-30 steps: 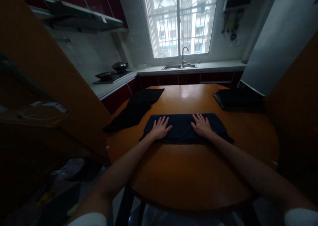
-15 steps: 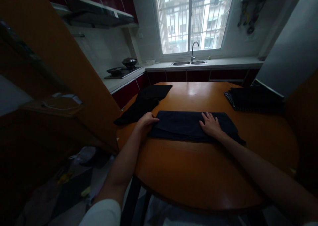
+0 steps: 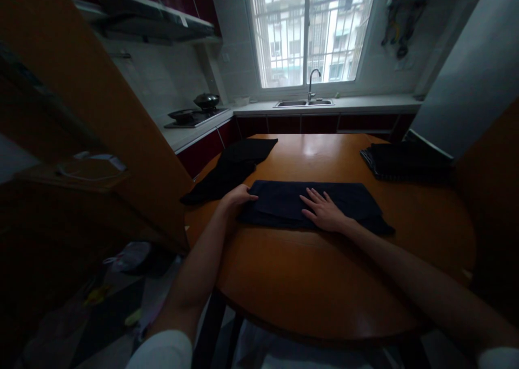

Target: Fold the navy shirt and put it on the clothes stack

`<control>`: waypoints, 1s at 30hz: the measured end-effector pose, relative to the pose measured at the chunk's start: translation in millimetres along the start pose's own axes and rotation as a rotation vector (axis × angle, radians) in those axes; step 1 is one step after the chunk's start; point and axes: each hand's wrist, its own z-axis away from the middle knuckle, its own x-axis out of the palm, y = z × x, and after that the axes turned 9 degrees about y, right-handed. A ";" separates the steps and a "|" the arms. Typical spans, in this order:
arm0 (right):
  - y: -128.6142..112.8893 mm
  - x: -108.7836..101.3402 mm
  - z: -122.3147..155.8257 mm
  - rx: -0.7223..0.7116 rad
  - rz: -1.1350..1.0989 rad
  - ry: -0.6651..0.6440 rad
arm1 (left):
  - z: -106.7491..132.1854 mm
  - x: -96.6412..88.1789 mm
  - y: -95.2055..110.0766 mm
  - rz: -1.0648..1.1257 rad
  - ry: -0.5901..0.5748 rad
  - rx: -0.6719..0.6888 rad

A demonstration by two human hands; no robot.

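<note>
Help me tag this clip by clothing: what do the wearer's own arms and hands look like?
The left arm and right arm are bare up to pale, whitish sleeves; the left sleeve has a rounded edge, the right sleeve barely shows. The left hand and right hand are ungloved. No watch or bracelet is visible.

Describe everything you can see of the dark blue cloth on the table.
The dark blue cloth looks like plain fabric, folded in layers into a long, flat strip lying crosswise on the wooden table. Its near right corner juts out. The left hand grips its left end; the right hand rests spread on top.
</note>
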 end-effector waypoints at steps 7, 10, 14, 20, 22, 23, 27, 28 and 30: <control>-5.4 -4.6 5.3 -0.017 0.000 -0.024 | 2.5 1.1 -1.3 0.127 0.039 -0.082; -7.9 -6.6 7.2 -0.038 -0.023 -0.038 | 9.2 -1.4 4.4 0.231 0.020 -0.086; -11.1 -9.5 8.8 -0.067 -0.059 -0.043 | 20.2 -6.3 15.8 0.340 0.093 -0.036; -17.3 -8.6 10.2 -0.176 -0.139 -0.069 | 35.6 -15.2 34.1 0.456 -0.034 0.020; -18.1 -8.0 11.0 -0.181 -0.178 -0.074 | 40.8 -19.6 43.1 0.426 -0.013 0.012; -18.0 -7.7 11.4 -0.180 -0.200 -0.076 | 43.5 -22.2 48.7 0.412 0.001 0.018; -14.7 -6.2 10.6 -0.160 -0.335 -0.098 | 52.9 -33.8 81.1 0.332 0.019 0.173; -13.4 -6.0 9.1 -0.148 -0.396 -0.108 | 54.5 -36.2 92.0 0.294 0.023 0.251; -10.7 -7.4 4.8 -0.087 -0.570 -0.105 | 55.9 -38.6 117.2 0.187 0.036 0.423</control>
